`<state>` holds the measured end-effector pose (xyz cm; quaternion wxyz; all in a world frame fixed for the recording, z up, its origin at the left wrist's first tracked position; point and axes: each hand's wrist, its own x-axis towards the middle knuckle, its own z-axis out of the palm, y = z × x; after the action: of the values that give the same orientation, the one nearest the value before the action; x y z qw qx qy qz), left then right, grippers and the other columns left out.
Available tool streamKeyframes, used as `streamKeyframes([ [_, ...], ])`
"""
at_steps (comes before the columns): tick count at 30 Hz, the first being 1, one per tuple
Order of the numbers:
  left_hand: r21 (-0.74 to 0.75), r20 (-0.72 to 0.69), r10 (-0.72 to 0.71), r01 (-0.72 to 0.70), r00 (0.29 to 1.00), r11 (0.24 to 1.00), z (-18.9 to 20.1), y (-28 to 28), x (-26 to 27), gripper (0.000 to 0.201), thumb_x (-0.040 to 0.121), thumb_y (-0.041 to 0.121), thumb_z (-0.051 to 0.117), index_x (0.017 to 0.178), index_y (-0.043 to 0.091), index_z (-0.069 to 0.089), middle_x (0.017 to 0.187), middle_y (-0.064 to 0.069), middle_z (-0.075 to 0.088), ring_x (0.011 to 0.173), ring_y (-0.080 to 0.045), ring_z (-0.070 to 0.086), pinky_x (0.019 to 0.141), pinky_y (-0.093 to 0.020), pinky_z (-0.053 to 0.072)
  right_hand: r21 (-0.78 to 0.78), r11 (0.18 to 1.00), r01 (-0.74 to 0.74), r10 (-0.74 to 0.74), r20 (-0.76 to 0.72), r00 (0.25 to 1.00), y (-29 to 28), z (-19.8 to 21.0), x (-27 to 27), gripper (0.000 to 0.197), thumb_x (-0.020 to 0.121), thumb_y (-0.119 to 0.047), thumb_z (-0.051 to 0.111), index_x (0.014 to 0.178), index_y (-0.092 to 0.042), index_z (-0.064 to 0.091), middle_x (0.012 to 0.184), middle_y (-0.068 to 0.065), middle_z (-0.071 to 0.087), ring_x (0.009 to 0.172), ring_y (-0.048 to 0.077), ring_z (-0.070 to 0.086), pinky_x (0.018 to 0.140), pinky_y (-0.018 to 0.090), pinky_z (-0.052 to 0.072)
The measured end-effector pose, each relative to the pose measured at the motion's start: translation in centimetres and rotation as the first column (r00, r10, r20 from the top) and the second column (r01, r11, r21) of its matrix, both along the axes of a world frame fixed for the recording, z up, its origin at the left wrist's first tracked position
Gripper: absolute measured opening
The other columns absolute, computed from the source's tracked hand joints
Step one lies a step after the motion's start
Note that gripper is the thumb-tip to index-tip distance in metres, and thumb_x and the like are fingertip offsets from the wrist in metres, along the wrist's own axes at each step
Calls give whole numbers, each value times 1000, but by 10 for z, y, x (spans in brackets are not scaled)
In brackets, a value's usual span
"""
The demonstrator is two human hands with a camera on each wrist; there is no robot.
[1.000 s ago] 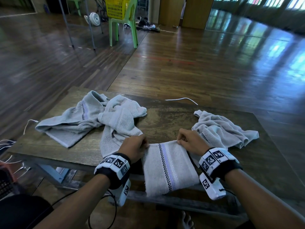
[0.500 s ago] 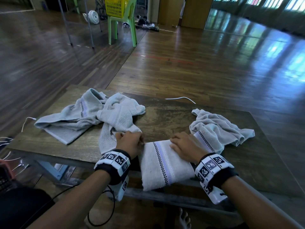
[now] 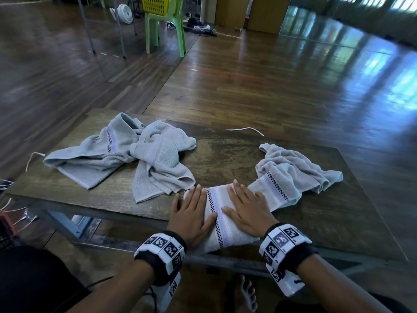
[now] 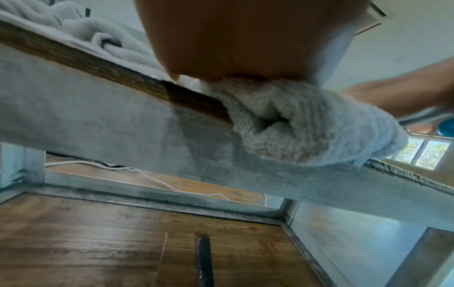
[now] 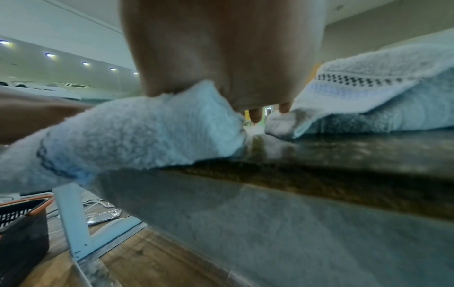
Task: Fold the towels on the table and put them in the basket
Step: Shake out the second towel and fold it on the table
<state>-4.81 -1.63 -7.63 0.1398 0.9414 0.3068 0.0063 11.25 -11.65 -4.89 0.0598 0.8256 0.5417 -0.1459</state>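
Observation:
A folded pale grey towel (image 3: 220, 222) with a checked stripe lies at the table's (image 3: 225, 152) front edge, its near end hanging slightly over. My left hand (image 3: 193, 212) lies flat on its left half and my right hand (image 3: 246, 207) flat on its right half, fingers straight. The left wrist view shows the palm (image 4: 240, 38) pressing the towel's overhang (image 4: 307, 126). In the right wrist view the palm (image 5: 221, 48) rests on the same towel (image 5: 137, 132). A dark basket (image 5: 22, 229) with an orange rim stands on the floor to the left.
Two crumpled towels (image 3: 101, 159) (image 3: 162, 168) lie on the table's left half and another (image 3: 295, 172) touches the folded one on the right. A yellow basket (image 3: 158, 5) sits on a green chair (image 3: 178, 26) far back. Cables trail on the floor at left.
Both hands have gone from pinching the towel's far edge to lying flat on top of it. The towel now lies shorter, with less hanging over the front edge.

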Motion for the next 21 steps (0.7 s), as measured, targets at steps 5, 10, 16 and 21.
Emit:
streamKeyframes([
  [5, 19, 2, 22, -22, 1000, 1000, 1, 1, -2, 87, 75, 67, -10, 149, 20, -3, 158, 5, -6, 138, -3, -18, 114, -45, -11, 17, 1000, 16, -15, -26, 1000, -3, -4, 2, 90, 69, -71, -12, 148, -27, -13, 151, -12, -28, 142, 10, -22, 112, 50, -10],
  [10, 8, -17, 86, -86, 996, 996, -1, 10, -7, 88, 77, 69, -9, 149, 18, -2, 158, 2, -8, 143, -9, -13, 113, -49, -12, 33, 999, -8, 7, 35, 999, -5, -2, 4, 87, 76, -70, -9, 148, -22, -12, 153, -8, -25, 140, 11, -26, 111, 50, -16],
  [16, 20, 76, 129, -131, 989, 991, 9, 17, -19, 88, 71, 53, -10, 144, 16, 22, 157, -5, 9, 145, -15, -1, 115, -47, 0, 126, 990, 55, -73, 139, 988, -14, 17, 11, 60, 96, -52, 24, 149, -25, 15, 159, -3, 0, 145, 16, -4, 113, 48, -2],
  [21, -104, 178, 298, -284, 938, 953, 20, 14, -24, 58, 83, 53, 17, 125, 23, 45, 123, 2, 47, 118, -17, 38, 101, -41, 20, 331, 915, 229, -248, 16, 969, -21, 33, 14, 33, 92, -45, 45, 119, -30, 57, 126, -7, 55, 121, 14, 42, 95, 38, 22],
])
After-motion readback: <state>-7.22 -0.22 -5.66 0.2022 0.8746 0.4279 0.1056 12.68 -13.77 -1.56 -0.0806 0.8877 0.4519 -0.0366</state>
